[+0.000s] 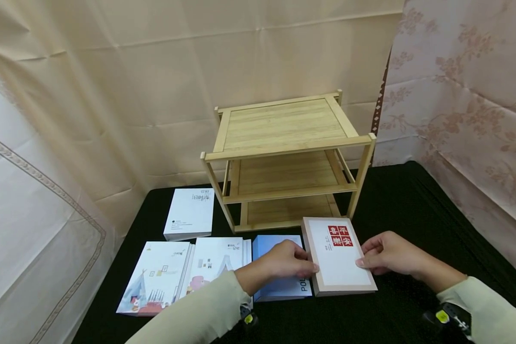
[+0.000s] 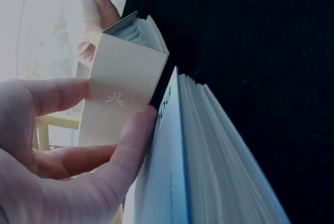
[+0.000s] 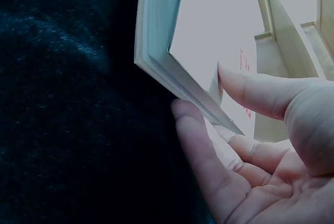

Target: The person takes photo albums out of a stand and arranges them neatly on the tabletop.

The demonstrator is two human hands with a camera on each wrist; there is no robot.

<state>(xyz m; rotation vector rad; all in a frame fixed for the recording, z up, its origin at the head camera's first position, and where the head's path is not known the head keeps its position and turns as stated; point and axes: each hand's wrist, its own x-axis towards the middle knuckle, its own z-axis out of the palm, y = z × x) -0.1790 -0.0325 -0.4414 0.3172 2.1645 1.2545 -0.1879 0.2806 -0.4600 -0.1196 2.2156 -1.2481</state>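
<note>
A thick book [image 1: 339,267] with a white cover, pale pink border and red square of characters is between both hands, just right of the blue book [image 1: 279,282]. My left hand [image 1: 285,260] holds its spine side; in the left wrist view, thumb and fingers lie along the plain pinkish spine [image 2: 122,78]. From the right, my right hand [image 1: 391,255] grips the opposite edge, its thumb on the cover and fingers at the page side, as the right wrist view shows. Whether the book's underside touches the black cloth cannot be told.
Behind the books stands a three-tier wooden shelf [image 1: 284,126]. Two illustrated white books [image 1: 155,267] lie at the left, with another white book [image 1: 191,210] behind them. Black cloth [image 1: 413,200] covers the table; curtains [image 1: 198,62] hang around it.
</note>
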